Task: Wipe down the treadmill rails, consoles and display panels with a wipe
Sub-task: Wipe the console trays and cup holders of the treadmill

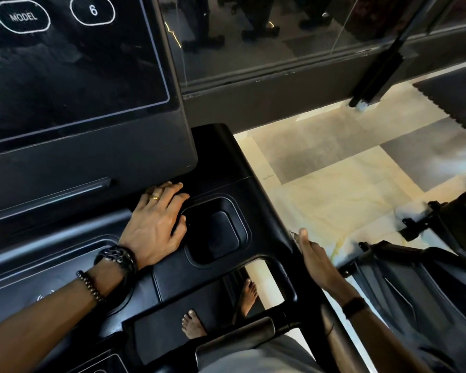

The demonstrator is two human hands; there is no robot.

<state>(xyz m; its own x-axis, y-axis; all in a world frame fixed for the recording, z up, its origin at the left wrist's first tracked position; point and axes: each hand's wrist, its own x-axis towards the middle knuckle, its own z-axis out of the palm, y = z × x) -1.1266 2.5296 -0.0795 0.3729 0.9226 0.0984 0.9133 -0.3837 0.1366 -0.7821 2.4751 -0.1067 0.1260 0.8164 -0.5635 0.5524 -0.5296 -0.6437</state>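
Left grip [156, 224] lies flat, fingers straight, on the console [189, 281] beside the cup recess [217, 232]; right grip [316, 261] rests released against the rail [273, 211]. No wipe shows; progress cannot be judged.

Pale marble floor [334, 200], dark mats [452, 100], glass partition [267, 36] beyond.

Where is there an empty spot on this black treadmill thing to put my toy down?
The square black cup-holder recess is empty, bordered by the left hand and the console's right edge, where the right hand rests. The flat black ledge below the recess is bare too. It is crowded under the dark glossy display panel, where the left hand lies.
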